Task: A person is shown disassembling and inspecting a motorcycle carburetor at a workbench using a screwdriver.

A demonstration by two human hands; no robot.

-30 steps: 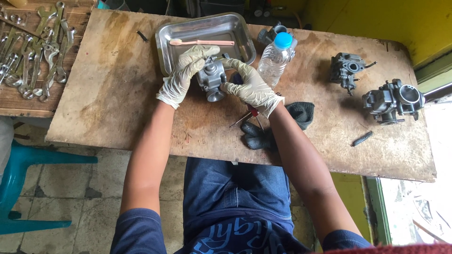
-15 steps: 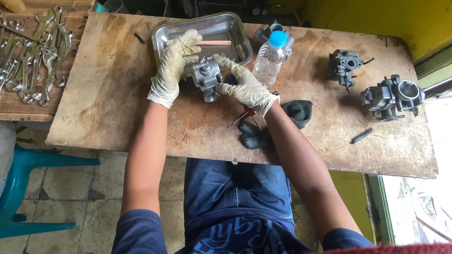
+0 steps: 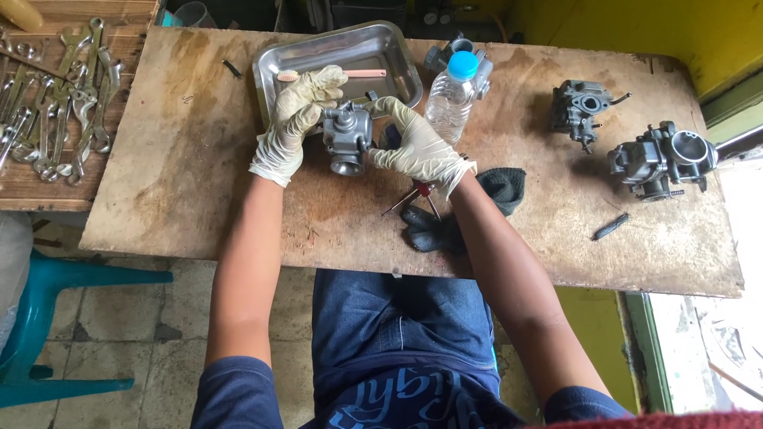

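Both gloved hands grip the carburetor (image 3: 347,139) just before the tray (image 3: 334,49): left hand (image 3: 296,119) curled, right hand (image 3: 413,147) clasping.

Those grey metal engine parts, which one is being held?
The engine part in front of the metal tray. The left hand and right hand, both gloved, grip it. The other two lie untouched on the table's far right.

Toothbrush (image 3: 334,74) middle hidden behind left hand (image 3: 296,119), wrenches (image 3: 56,95) cut by left edge, teal chair (image 3: 48,326) partly out of frame
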